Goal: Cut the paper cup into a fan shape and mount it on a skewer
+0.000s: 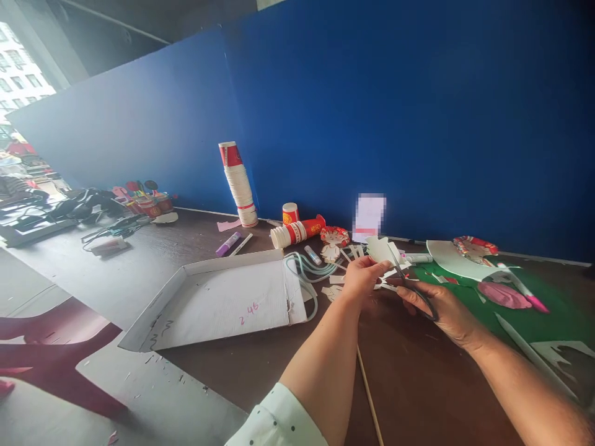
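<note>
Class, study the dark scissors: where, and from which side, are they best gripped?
The scissors are probably best held by the handle, coming from the right, as the right hand does: the handle lies on that side, while the blades point toward the white paper in the left hand.

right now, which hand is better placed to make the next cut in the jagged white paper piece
The right hand, probably: it grips the dark-handled scissors, with their blades up at the white paper piece, while the left hand pinches that paper.
</note>
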`<state>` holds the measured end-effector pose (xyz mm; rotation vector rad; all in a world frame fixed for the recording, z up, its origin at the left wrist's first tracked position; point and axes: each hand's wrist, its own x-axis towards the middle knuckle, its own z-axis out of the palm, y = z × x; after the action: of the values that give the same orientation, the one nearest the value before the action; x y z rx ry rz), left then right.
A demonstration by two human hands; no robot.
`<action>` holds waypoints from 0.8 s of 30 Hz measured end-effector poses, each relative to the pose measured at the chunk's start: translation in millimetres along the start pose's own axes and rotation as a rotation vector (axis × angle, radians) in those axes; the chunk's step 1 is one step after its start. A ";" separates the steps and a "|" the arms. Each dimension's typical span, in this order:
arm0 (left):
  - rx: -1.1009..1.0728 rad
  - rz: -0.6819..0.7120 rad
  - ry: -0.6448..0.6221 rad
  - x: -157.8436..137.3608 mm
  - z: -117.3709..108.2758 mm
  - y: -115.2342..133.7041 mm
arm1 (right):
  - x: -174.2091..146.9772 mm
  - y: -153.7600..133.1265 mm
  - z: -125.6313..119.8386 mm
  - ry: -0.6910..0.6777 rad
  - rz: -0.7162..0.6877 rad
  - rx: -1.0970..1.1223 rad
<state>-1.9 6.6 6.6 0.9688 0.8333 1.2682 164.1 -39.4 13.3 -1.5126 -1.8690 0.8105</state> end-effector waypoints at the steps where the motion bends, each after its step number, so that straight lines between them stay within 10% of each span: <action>1: 0.001 -0.002 0.001 -0.3 -0.1 0.3 | -0.2 -0.5 -0.5 0.000 -0.003 -0.014; 24: -0.060 -0.052 -0.001 -2.4 0.4 2.2 | -0.2 -2.0 1.8 0.049 -0.026 -0.007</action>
<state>-2.7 4.3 8.8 0.8951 0.8102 1.2411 161.5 -40.1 13.7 -1.4967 -1.8533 0.7489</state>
